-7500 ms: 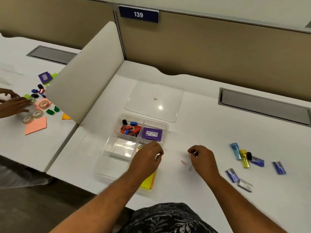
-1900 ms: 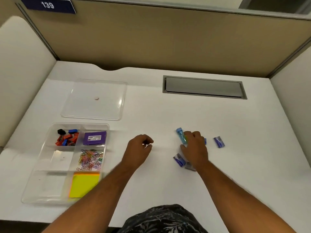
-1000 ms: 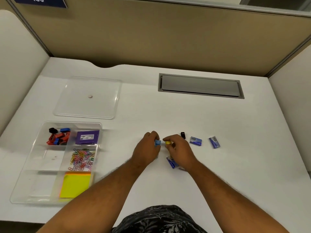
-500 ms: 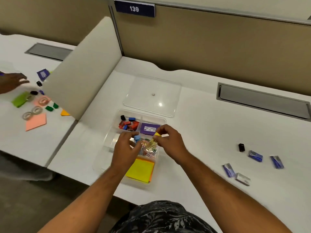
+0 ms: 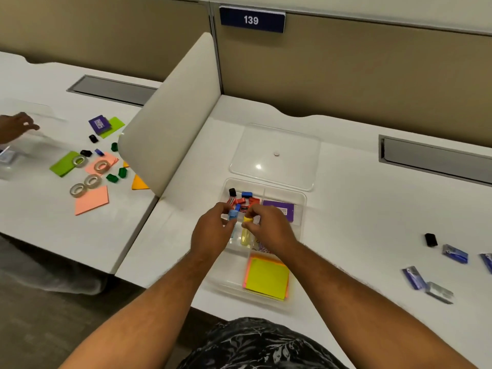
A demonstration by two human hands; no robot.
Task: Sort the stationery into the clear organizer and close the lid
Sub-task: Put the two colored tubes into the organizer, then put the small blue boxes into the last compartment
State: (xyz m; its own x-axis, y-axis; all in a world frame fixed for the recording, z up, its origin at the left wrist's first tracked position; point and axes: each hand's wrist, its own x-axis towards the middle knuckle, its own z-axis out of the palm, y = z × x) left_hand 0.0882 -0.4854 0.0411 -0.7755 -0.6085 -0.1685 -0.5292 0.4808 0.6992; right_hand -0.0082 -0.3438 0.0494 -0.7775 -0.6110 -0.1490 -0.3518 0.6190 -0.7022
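Observation:
The clear organizer [image 5: 302, 209] sits on the white desk, holding binder clips [image 5: 243, 199], a purple box [image 5: 288, 209], paper clips and yellow sticky notes [image 5: 266, 278]. Over its middle-left compartment, my left hand [image 5: 211, 231] holds a blue-capped tube [image 5: 233, 215] and my right hand [image 5: 270, 230] holds a yellow-capped tube [image 5: 246, 233]. The clear lid [image 5: 275, 155] lies flat just behind the organizer. Loose on the desk at the right are a black clip [image 5: 430, 239] and several blue and silver staple packs [image 5: 454, 253].
A white divider panel [image 5: 170, 115] stands left of the organizer. On the neighbouring desk another person's hand [image 5: 16, 126] works among tape rolls, coloured notes and clips. A grey cable slot [image 5: 436, 159] is at the back right.
Both hands have lowered the two tubes further into the organizer's middle-left compartment. The view has shifted a little to the left.

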